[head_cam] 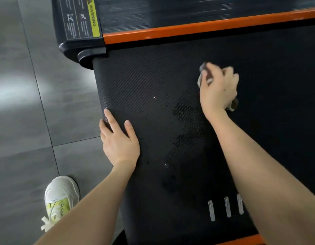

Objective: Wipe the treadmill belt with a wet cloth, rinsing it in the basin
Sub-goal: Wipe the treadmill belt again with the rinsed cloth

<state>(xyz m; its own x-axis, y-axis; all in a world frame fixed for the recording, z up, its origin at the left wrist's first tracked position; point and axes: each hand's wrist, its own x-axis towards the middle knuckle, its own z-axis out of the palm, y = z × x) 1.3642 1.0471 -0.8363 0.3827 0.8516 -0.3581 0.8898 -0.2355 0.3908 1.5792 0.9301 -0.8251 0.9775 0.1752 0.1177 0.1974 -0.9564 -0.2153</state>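
Belt (153, 76) lies under you, with damp patches (185, 110) mid-surface. Your left hand (118, 140) rests flat at its left edge, fingers spread. Your right hand (217, 89) grips the cloth (199, 81), pressed on the belt's far part.

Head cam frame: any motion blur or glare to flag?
Head view: right hand and cloth are smeared by motion blur; left hand and the belt weave are sharp; soft glare on the floor tiles; deck beyond the orange strip looks streaky; the wide-angle lens bows the strip.
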